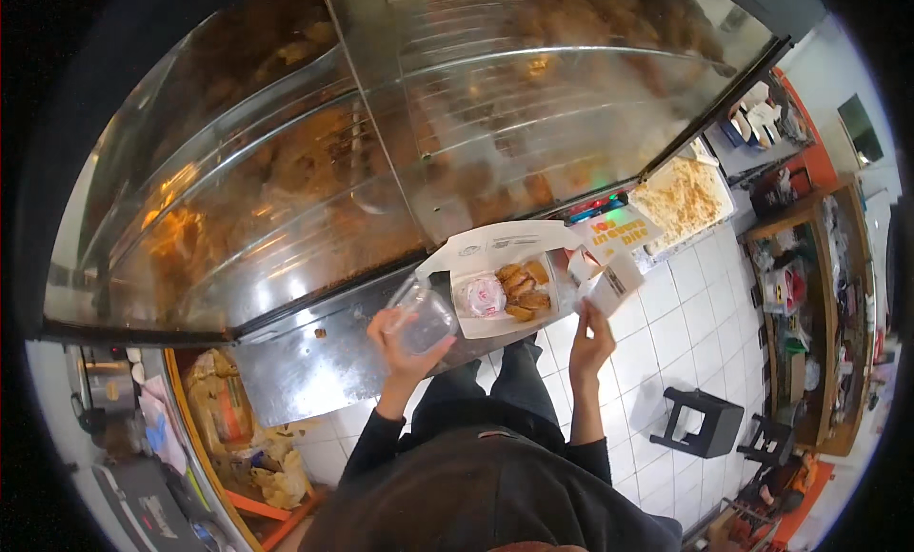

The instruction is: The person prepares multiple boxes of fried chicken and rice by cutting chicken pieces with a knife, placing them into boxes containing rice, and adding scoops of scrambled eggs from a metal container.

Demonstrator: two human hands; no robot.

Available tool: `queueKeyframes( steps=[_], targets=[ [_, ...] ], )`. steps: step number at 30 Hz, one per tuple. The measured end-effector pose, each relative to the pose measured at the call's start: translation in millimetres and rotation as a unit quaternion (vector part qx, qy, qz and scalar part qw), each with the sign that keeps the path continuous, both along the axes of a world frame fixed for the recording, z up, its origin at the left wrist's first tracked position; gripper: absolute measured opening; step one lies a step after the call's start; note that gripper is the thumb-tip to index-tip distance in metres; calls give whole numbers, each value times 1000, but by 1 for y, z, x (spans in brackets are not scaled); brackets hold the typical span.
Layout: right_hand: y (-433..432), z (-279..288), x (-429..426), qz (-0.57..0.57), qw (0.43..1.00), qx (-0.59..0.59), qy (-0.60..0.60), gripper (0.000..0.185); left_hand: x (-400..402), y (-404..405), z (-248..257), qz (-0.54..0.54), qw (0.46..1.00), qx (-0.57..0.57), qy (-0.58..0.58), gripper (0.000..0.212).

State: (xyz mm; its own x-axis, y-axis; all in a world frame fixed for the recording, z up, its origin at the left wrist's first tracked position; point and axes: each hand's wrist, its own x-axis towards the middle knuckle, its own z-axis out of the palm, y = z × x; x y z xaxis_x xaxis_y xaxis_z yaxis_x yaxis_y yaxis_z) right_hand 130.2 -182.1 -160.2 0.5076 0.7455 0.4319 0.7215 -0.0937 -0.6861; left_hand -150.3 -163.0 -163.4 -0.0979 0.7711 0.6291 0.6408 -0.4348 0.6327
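Note:
My left hand (407,348) grips a clear plastic container (423,323), tilted above the steel counter (307,373). Just right of it, an open white takeaway box (493,328) holds several golden-brown fried pieces (525,291) and a round item in pink-and-white wrapping (485,296). Pinched at the fingertips of my right hand (591,341) is a small white carton (610,284), folded open, with its printed side partly showing. Whether the carton or the clear container holds anything, I cannot tell.
A steamed-up glass display cabinet (457,145) stands behind the counter. At right are a tray of pale crumbs (682,199), a wooden shelf unit (814,323) and a black stool (700,422). An orange-framed bin or shelf (271,505) with crumpled paper is at lower left.

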Motion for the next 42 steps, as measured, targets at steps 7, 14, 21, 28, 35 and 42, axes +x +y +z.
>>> queueKeyframes(
  steps=[7,14,21,28,35,42],
  targets=[
    [35,-30,-14,69,974,-199,85,16,38,46,-50,-150,988,-34,1,73],
    [46,-56,-7,136,976,-169,25,11,51,51,-69,-132,991,-33,-8,77],
    [-27,23,17,136,974,-162,78,14,48,5,-19,-80,996,-42,-18,82],
    [-105,84,166,27,953,-195,230,25,189,-6,67,-187,960,-3,-207,86],
    [-138,70,374,-135,977,-127,102,28,417,8,120,-358,861,27,-360,90],
    [-68,49,563,-152,969,-138,135,28,511,43,119,-297,924,-54,-236,93]
  ],
)
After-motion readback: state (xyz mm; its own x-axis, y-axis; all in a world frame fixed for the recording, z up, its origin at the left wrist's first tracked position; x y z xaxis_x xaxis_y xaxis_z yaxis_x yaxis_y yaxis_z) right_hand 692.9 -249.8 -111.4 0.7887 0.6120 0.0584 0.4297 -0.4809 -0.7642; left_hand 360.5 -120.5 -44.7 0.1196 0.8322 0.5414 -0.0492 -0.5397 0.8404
